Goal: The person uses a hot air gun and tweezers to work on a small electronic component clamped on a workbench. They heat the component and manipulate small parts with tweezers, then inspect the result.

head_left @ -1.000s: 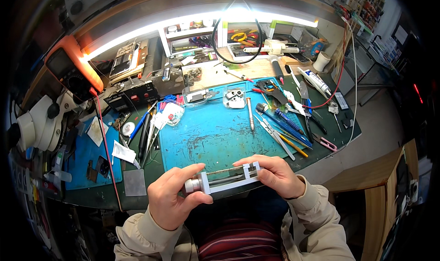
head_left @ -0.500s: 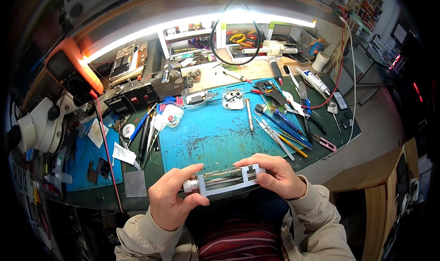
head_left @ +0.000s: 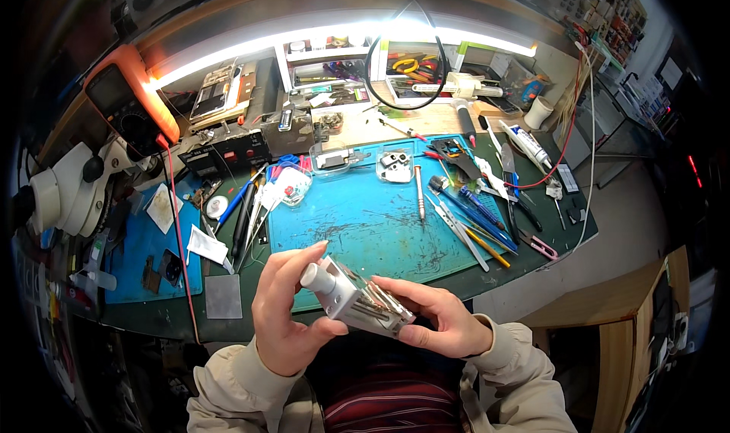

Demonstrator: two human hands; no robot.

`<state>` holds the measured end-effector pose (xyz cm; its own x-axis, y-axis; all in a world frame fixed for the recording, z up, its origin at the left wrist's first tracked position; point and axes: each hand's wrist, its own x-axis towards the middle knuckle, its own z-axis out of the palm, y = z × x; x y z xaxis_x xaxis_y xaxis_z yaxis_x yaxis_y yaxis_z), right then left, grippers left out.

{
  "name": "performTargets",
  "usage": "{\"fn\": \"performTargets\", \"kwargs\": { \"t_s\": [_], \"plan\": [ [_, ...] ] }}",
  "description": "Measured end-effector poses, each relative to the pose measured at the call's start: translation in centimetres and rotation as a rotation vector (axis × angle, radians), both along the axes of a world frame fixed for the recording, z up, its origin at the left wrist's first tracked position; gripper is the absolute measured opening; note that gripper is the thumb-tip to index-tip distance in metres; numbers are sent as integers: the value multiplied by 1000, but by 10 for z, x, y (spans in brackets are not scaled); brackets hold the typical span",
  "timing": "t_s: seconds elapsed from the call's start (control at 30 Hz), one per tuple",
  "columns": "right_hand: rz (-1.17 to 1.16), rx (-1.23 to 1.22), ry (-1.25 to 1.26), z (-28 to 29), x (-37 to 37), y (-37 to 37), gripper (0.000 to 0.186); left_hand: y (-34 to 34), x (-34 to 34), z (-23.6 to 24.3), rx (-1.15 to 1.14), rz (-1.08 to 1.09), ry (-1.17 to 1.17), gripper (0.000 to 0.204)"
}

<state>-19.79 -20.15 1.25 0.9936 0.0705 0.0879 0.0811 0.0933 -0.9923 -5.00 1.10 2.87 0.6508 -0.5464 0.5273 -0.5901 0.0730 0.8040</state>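
A pale grey metal fixture (head_left: pixel 353 300) with a round knob (head_left: pixel 319 281) and rods along its length is held over the bench's front edge, tilted so that its knob end sits higher and to the left. My left hand (head_left: pixel 289 319) grips it around that knob end, thumb below and index finger raised at the top. My right hand (head_left: pixel 441 319) pinches the lower far end, with its index finger along the upper side. Beyond both hands lies a scuffed blue mat (head_left: pixel 342 220).
Screwdrivers, tweezers (head_left: pixel 456 231) and pliers crowd the mat's right. Small plastic boxes (head_left: pixel 395 164) sit at its back. A white microscope (head_left: pixel 68 193) and orange multimeter (head_left: pixel 133 98) stand left. Red and white cables run down both sides. A wooden cabinet (head_left: pixel 623 319) is at lower right.
The fixture has turned from lying crosswise to a slant, its knob end raised toward the mat and the other end lowered. My left hand has moved up, my right hand down and leftward.
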Motion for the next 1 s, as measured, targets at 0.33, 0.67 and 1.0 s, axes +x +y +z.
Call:
{"fn": "performTargets", "kwargs": {
  "t_s": [0.33, 0.67, 1.0],
  "plan": [
    [-16, 73, -129, -9, 11, -9, 58, 7, -5, 7, 111, 98, -215, 56],
    [-100, -156, -320, 2, 13, -17, 55, 13, -12, -8, 75, 181, -327, 42],
    [-93, -158, -298, 5, 14, -17, 57, 12, -9, -11, 62, 192, -319, 41]
  ]
}}
